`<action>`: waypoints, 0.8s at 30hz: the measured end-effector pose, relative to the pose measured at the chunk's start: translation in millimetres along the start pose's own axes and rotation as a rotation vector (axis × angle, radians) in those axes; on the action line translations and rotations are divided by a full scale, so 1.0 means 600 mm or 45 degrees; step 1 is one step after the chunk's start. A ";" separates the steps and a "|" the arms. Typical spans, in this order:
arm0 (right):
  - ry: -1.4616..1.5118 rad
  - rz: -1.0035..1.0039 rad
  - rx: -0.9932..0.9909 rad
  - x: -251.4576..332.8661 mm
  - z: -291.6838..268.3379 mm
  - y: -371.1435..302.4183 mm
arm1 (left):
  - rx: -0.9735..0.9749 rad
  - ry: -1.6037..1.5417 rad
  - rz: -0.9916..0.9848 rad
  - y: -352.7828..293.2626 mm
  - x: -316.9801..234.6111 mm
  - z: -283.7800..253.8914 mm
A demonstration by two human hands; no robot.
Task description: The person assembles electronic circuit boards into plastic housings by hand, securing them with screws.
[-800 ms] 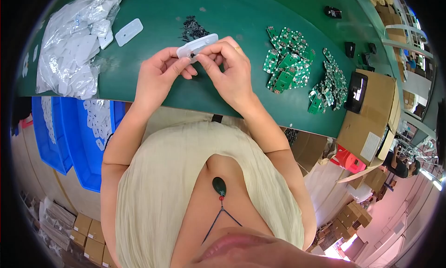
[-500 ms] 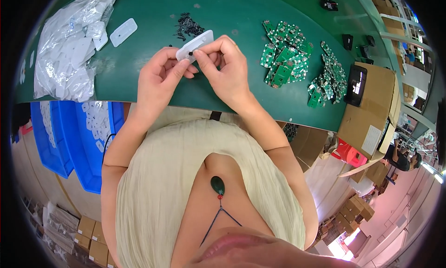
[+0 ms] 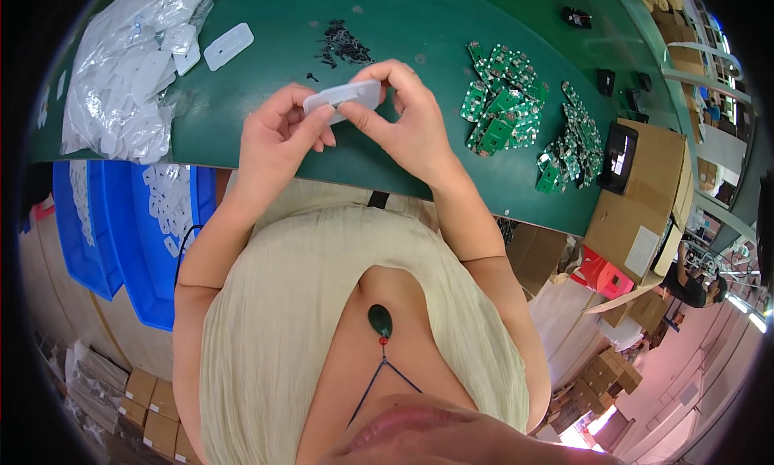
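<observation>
While held above the near edge of the green table (image 3: 242,134), white plastic casing (image 3: 343,100) gripped at both ends: left hand (image 3: 278,138) closed on its left end with thumb and fingertips, right hand (image 3: 407,122) pinching its right end and upper edge. Casing oblong, rounded at the corners, roughly level, tilted slightly upward to the right. Just beyond it on the table, small heap of black parts (image 3: 343,44), apart from the casing. Second white casing (image 3: 228,45) lying flat to the left, near a pile of clear bags holding white casings (image 3: 133,70). Green circuit boards (image 3: 500,110) heaped to the right of the right hand, well apart from it; further boards (image 3: 568,146) toward the table's right edge. Blue bins (image 3: 129,223) with white parts below the table's near edge on the left. Cardboard box (image 3: 637,199) at far right.
</observation>
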State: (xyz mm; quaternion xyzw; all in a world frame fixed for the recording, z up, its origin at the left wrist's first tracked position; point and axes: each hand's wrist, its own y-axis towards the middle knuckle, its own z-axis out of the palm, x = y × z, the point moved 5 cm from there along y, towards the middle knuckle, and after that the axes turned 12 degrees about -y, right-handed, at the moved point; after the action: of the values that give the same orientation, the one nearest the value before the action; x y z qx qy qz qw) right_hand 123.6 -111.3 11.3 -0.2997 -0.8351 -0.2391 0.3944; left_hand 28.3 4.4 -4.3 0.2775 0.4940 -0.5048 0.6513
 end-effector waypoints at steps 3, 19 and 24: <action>0.055 0.048 0.180 0.003 0.011 -0.002 | -0.005 0.020 -0.009 -0.015 0.000 -0.005; -0.360 -0.165 -0.085 -0.019 0.084 0.058 | -0.818 -0.029 0.064 -0.202 0.010 -0.344; -0.739 -0.383 -0.070 -0.023 0.106 0.057 | -1.434 0.126 -0.010 -0.308 0.124 -0.543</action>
State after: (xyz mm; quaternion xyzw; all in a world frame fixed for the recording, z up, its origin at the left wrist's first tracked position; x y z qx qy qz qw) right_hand 121.3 -50.8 -30.6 -0.2393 -0.9409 -0.2215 0.0920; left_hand -261.9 193.9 -164.1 -0.0914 0.7181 -0.1519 0.6730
